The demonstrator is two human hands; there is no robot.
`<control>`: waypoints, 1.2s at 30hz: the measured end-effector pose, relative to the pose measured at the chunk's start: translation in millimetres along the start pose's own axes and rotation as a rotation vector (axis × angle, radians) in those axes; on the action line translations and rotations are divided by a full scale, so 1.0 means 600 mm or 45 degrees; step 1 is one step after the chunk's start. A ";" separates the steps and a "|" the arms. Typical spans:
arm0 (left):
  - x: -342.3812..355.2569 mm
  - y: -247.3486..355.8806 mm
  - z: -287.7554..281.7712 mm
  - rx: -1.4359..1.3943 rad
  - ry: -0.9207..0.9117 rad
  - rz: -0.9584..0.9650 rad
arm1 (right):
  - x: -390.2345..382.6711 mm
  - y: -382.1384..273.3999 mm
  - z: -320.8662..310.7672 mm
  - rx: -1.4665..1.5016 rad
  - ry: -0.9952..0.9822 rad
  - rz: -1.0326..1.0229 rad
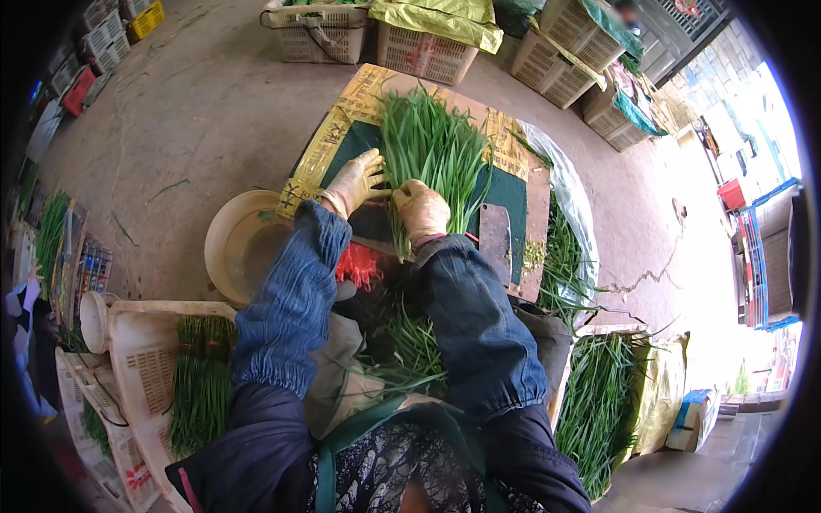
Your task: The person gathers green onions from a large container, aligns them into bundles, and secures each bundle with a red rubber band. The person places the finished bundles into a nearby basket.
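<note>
A loose pile of long green chives (436, 137) lies across a board (321, 162) edged with yellow tape and covered with a dark green mat. My right hand (421, 209), in a pale work glove, is closed round the lower part of the chives. At the left side of the pile my left hand (359, 184), gloved too, has its fingers stretched out against the leaves. A broad cleaver blade (494, 244) rests on the board to the right of my right hand. Red plastic ties (359, 267) hang by the board's near edge, below my left hand.
A beige basin (224, 248) stands left of the board. Crates of chives flank me: bundled chives (201, 385) at left, loose chives (599, 402) at right. More chives lie in my lap (410, 342). Plastic crates (321, 38) line the far side.
</note>
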State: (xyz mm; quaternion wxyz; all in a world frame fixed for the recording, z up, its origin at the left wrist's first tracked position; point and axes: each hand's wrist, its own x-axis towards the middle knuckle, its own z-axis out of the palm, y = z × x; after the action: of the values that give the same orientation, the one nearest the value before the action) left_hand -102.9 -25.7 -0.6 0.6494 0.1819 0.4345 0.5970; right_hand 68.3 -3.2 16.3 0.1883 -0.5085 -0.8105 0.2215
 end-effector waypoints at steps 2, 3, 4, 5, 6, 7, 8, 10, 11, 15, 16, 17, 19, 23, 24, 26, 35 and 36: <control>0.001 -0.001 0.001 0.054 0.015 0.027 | -0.001 0.011 -0.004 0.196 0.025 0.058; -0.001 -0.002 0.002 0.070 0.023 0.032 | -0.003 0.011 -0.014 0.364 -0.033 0.124; -0.004 -0.003 0.004 0.071 0.033 0.041 | -0.004 0.010 -0.025 0.532 -0.091 0.188; -0.007 -0.004 0.007 0.075 0.039 0.048 | -0.006 0.011 -0.032 0.701 -0.144 0.258; -0.009 -0.004 0.011 0.079 0.044 0.054 | -0.007 0.015 -0.034 0.741 -0.154 0.249; -0.010 -0.004 0.014 0.079 0.040 0.050 | -0.007 0.019 -0.036 0.780 -0.164 0.241; -0.007 -0.005 0.010 0.079 0.042 0.051 | -0.007 0.021 -0.035 0.823 -0.179 0.225; -0.001 -0.010 0.005 0.059 0.035 0.037 | -0.007 0.021 -0.029 0.384 -0.091 0.020; 0.001 -0.010 0.002 0.042 0.034 0.023 | -0.009 0.013 -0.025 0.169 -0.051 -0.083; 0.000 -0.010 -0.003 0.016 0.032 0.038 | -0.006 -0.011 -0.015 -0.327 -0.189 -0.082; -0.002 -0.010 -0.002 0.006 0.041 0.036 | -0.006 -0.014 -0.012 -0.391 -0.219 -0.072; 0.000 -0.010 0.000 -0.006 0.045 0.034 | -0.002 -0.012 -0.008 -0.416 -0.228 -0.043; 0.000 -0.011 0.002 -0.010 0.053 0.033 | -0.002 0.001 -0.005 -0.264 -0.210 -0.036; -0.002 -0.010 0.003 -0.012 0.074 0.046 | 0.003 0.024 -0.017 0.045 -0.169 -0.035; -0.003 -0.009 0.007 -0.017 0.076 0.045 | 0.006 0.041 -0.010 0.114 -0.157 -0.038; -0.004 -0.008 0.009 -0.009 0.082 0.053 | 0.010 0.054 -0.002 0.323 -0.212 0.031; 0.010 -0.016 -0.021 -0.004 0.132 0.066 | 0.002 0.058 -0.006 0.382 -0.276 0.012; 0.011 -0.018 -0.023 0.008 0.146 0.064 | 0.001 0.054 -0.010 0.340 -0.293 0.001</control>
State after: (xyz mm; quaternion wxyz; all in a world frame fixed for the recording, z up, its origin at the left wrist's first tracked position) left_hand -107.9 -25.8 -18.6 0.6078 0.1604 0.4682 0.6211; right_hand 95.3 10.4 3.6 0.1602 -0.4506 -0.7899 0.3840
